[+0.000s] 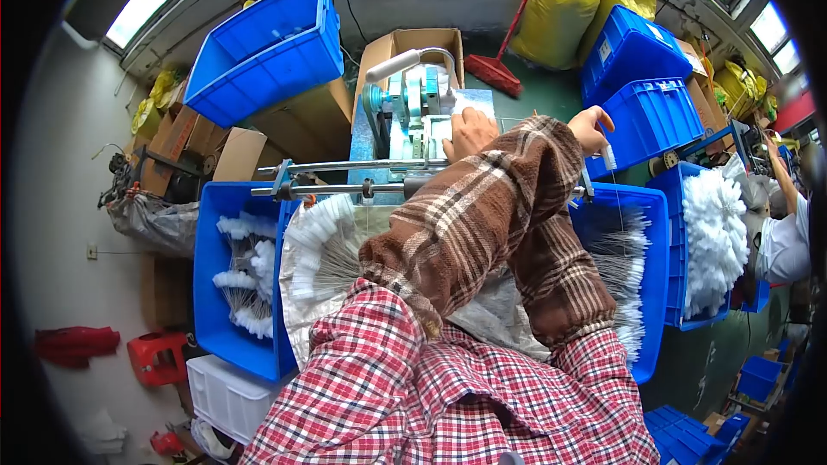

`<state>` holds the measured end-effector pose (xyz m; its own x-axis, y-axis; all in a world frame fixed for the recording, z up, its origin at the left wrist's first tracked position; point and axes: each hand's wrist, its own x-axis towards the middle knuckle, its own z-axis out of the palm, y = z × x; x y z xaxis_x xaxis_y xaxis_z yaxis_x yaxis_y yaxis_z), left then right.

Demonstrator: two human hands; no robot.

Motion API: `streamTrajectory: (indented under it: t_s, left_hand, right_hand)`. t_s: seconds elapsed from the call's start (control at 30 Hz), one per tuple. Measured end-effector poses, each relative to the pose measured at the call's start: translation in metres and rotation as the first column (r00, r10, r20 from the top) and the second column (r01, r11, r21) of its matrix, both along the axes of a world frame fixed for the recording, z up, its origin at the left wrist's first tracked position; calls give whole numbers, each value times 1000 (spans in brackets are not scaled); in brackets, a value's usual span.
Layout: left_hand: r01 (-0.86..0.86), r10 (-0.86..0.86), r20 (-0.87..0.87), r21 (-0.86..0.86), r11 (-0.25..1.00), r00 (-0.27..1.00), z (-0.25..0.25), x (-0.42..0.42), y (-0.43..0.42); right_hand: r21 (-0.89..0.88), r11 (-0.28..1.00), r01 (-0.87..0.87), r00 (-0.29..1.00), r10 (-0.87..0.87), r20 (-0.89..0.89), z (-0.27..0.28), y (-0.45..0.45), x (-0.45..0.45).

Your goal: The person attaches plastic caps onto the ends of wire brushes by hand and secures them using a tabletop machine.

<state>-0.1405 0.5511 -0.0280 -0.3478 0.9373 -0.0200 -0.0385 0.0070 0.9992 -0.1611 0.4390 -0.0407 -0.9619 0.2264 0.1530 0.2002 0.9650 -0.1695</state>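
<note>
My forearms cross, the left one above the right. My left hand [590, 130], out to the right, is closed with its fingers pinched together. From it hangs a small brush [609, 158] with a white tip and a thin wire stem. My right hand [471, 132] lies on the bed of a small teal bench machine [415, 99], back up, fingers stretched out and thumb apart. What is under its fingertips is hidden. A lever with a pale grip [393, 66] rises from the machine, and metal rods [345, 167] run across in front.
White-tipped wire brushes fill a blue bin [659, 293] at right, a blue bin [207, 267] at left and a grey cloth [301, 327] on my lap. Blue crates [267, 52] stand behind. A red broom [494, 75] leans at the back. Another person's arm [782, 176] shows far right.
</note>
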Motion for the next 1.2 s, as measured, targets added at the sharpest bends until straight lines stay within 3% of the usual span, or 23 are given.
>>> streamTrajectory:
  t_s: [0.2, 0.57, 0.7, 0.73, 0.8, 0.87, 0.97, 1.0, 1.03, 1.07, 1.13, 1.2]
  left_hand:
    - [87, -92, 70, 75, 993, 993, -21, -11, 6]
    - [52, -60, 94, 89, 995, 994, -14, -20, -20]
    - [-67, 9, 301, 180, 981, 953, 14, -19, -40]
    - [-94, -13, 299, 339, 936, 954, 21, -19, -45]
    - [-134, -46, 393, 420, 898, 918, 47, -17, -78]
    - [-189, 28, 357, 426, 885, 934, 80, -13, -133]
    - [-255, 81, 361, 465, 848, 929, 86, -20, -212]
    - [-263, 99, 364, 434, 862, 926, 80, -26, -240]
    - [-345, 231, 329, 347, 872, 916, 77, -28, -270]
    - [-412, 327, 311, 265, 872, 893, 69, -31, -299]
    - [-517, 457, 338, 113, 848, 823, 52, -28, -355]
    - [-575, 544, 330, -3, 818, 772, 24, -21, -408]
  right_hand:
    - [0, 1000, 24, 998, -24, -51, 2, -12, -2]
    - [17, 1000, -20, 1000, 19, 7, 2, -24, -14]
    - [24, 999, -27, 1000, 27, -9, 0, -15, -11]
    - [37, 999, -17, 1000, 17, 13, 5, -15, -8]
    - [61, 998, 5, 998, -9, 60, 16, -13, 0]
    - [-315, 949, -16, 987, -34, -155, -13, 3, 1]
    - [-738, 644, -202, 880, -211, -425, -82, 41, -14]
    - [-379, 918, -118, 939, -21, -342, -54, 43, -13]
    - [89, 992, -94, 960, 114, -256, -26, 44, -12]
    - [85, 996, -34, 961, 56, -272, -23, 42, -14]
    - [10, 1000, -16, 1000, 16, 26, -9, 46, -18]
    - [99, 994, -55, 997, 60, -48, -9, 48, -20]
